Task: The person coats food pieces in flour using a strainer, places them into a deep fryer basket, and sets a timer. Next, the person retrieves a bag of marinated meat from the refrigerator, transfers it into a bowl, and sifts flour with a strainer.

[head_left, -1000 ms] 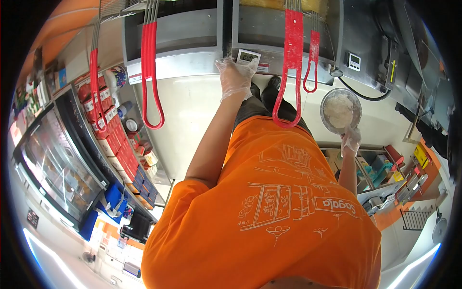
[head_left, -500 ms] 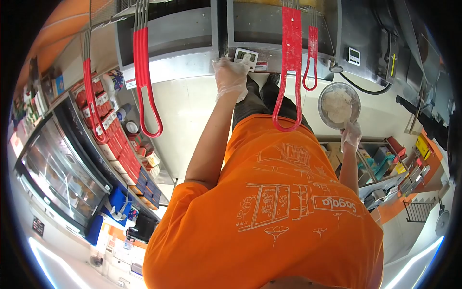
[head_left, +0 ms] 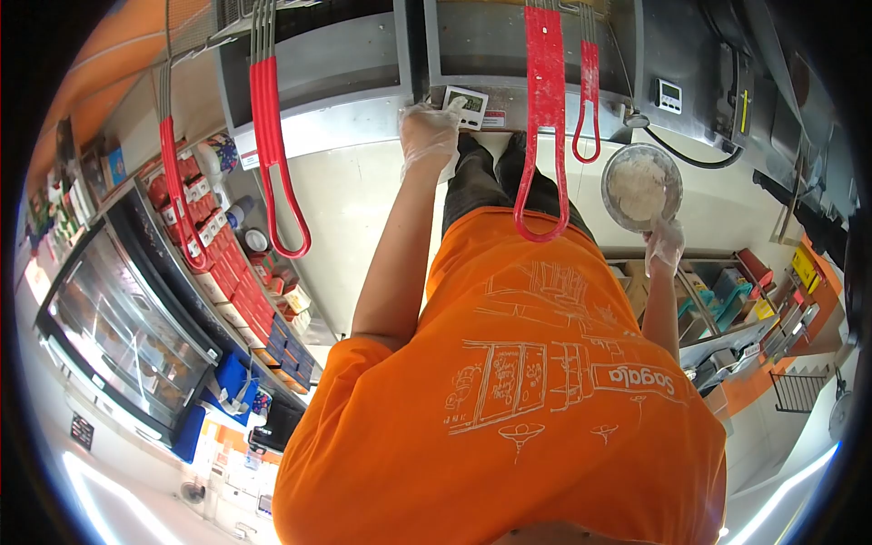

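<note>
My left hand (head_left: pixel 429 138), in a clear plastic glove, is raised at the front edge of the steel fryer (head_left: pixel 341 109). Its fingers are curled in, and whatever they may hold is hidden. Close beside its fingertips is a small white digital timer (head_left: pixel 465 107); I cannot tell if they touch. My right hand (head_left: pixel 666 245), also gloved, grips the near rim of a round metal bowl (head_left: pixel 674 186). Pale flour (head_left: pixel 639 189) lies inside that bowl, which is held out to the right above the floor.
Red-handled fryer baskets hang ahead, one long handle (head_left: pixel 269 136) at left and a wide one (head_left: pixel 545 82) near the middle. A second timer (head_left: pixel 668 95) and a black hose (head_left: pixel 695 162) are at right. Shelves with red boxes (head_left: pixel 241 295) stand left, beside a glass display case (head_left: pixel 127 327).
My left hand has shifted slightly left, away from the timer's face. The bowl stays in my right hand, a little higher in view. The view itself has shifted slightly.
</note>
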Action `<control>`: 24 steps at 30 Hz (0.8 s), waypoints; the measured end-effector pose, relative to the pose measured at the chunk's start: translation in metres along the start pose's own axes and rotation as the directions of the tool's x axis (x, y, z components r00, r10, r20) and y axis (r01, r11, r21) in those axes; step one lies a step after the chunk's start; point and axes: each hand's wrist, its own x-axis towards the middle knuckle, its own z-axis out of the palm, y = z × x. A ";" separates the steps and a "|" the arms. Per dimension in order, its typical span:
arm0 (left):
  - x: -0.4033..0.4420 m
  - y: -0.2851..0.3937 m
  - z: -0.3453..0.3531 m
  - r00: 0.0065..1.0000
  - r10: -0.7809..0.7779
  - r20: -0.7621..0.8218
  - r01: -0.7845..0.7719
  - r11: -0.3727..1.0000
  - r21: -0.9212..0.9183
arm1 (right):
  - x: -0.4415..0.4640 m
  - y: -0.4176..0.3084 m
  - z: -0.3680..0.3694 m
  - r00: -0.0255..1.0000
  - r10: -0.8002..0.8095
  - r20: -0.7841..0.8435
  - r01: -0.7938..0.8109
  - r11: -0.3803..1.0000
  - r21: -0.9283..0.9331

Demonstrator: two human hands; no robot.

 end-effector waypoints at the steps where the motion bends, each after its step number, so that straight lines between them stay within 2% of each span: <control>1: 0.000 0.001 -0.001 1.000 0.010 0.000 -0.010 1.000 0.008 | -0.001 -0.001 0.000 1.000 0.001 0.000 -0.001 1.000 0.018; 6: -0.013 0.025 -0.017 0.998 -0.050 0.030 0.050 0.999 -0.016 | 0.005 0.015 0.003 0.998 -0.067 0.010 0.066 0.992 0.112; 8: -0.016 0.030 -0.017 0.999 -0.045 0.023 0.046 0.998 -0.030 | 0.009 0.023 0.002 0.995 -0.103 0.008 0.102 0.993 0.056; 10: -0.018 0.027 -0.012 1.000 -0.025 0.001 0.025 0.997 -0.070 | 0.003 0.014 0.003 0.998 -0.068 0.003 0.068 0.996 0.049; 12: -0.017 0.021 -0.003 0.999 -0.002 -0.047 0.000 0.999 -0.036 | -0.001 0.001 0.002 0.999 0.034 -0.003 -0.034 0.995 0.091; 14: -0.017 0.020 0.003 0.997 -0.007 -0.076 0.006 1.000 -0.013 | 0.004 0.009 0.003 0.999 0.028 -0.017 -0.026 0.992 0.121; 19: -0.018 0.021 0.005 0.997 -0.041 -0.068 0.040 0.999 -0.021 | 0.004 0.012 0.002 1.000 -0.013 0.007 0.013 0.999 0.046; 24: -0.014 0.010 0.012 0.993 -0.006 -0.117 0.013 0.998 0.056 | 0.009 0.018 0.001 0.999 -0.038 0.027 0.036 0.998 0.060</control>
